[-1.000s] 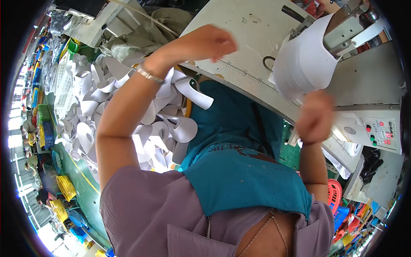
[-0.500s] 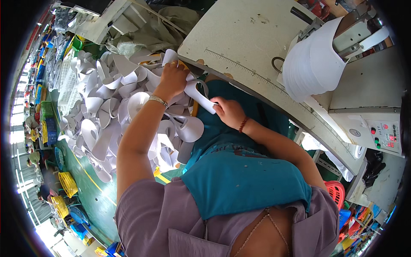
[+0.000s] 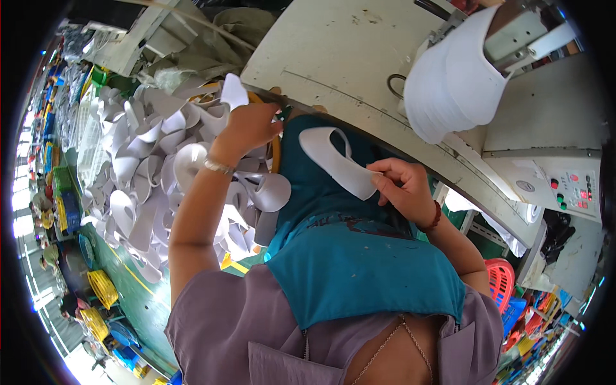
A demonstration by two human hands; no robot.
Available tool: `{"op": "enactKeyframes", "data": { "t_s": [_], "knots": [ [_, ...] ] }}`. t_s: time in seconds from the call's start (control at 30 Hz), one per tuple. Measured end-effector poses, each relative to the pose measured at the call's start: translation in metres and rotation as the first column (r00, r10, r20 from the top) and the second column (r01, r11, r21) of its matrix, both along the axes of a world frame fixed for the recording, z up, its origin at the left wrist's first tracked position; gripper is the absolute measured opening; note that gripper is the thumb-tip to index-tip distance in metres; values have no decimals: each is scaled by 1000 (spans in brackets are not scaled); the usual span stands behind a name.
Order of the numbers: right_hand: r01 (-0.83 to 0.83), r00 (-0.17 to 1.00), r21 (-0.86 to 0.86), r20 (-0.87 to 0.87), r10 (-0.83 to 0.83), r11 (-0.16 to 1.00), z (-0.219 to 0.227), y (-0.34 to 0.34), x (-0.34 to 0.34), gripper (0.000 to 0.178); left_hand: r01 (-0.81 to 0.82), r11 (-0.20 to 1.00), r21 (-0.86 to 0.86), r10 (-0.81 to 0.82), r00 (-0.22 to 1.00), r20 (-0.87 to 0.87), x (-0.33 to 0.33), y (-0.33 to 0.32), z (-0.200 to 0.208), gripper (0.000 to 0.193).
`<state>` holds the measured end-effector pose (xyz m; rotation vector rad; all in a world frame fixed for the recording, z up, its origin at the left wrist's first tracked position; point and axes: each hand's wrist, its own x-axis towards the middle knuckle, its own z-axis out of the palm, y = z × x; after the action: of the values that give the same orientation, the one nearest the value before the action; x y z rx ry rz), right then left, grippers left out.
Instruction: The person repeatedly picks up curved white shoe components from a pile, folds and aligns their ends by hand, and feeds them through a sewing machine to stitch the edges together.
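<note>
In front of the teal apron (image 3: 366, 269), my right hand (image 3: 404, 189) pinches one end of a white curved, collar-shaped piece (image 3: 337, 163) between thumb and fingers. The piece bends round in a loop, its other end free toward the upper left. My left hand (image 3: 253, 128) is at the right edge of a large heap of similar white pieces (image 3: 151, 167). Its fingers are partly bent, with a gap between thumb and forefinger and nothing visible in it. Just beyond its knuckles, another white piece (image 3: 234, 92) stands up from the heap.
A pale worktable (image 3: 333, 51) with a ruled edge runs across the front. At its right, a stack of white curved pieces (image 3: 449, 77) hangs on a machine beside a button panel (image 3: 574, 189). A red basket (image 3: 499, 282) is at lower right; yellow baskets (image 3: 102, 289) stand farther left.
The white piece has come away from my left hand and moved right and toward me in my right hand. My left hand stays by the heap. The view has shifted slightly.
</note>
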<state>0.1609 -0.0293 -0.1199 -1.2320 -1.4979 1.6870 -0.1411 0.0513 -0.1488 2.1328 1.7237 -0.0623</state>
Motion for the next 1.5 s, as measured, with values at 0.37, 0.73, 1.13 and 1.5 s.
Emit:
{"op": "enactKeyframes", "data": {
  "t_s": [0.37,0.73,1.13,1.5],
  "knots": [
    [-384,917,856,398,31,347,69,26,6,26,619,781,-81,-353,546,760,93,-3,98,28],
    [347,923,553,-344,-172,757,114,21,13,46,397,914,-80,50,85,995,142,-4,171,31],
    [382,802,374,-588,-102,845,188,66,79,16,720,676,-156,203,22,979,166,70,239,24],
    [554,747,465,-645,-165,690,192,128,96,16,379,922,79,-87,3,996,199,106,258,18]
  ]
}}
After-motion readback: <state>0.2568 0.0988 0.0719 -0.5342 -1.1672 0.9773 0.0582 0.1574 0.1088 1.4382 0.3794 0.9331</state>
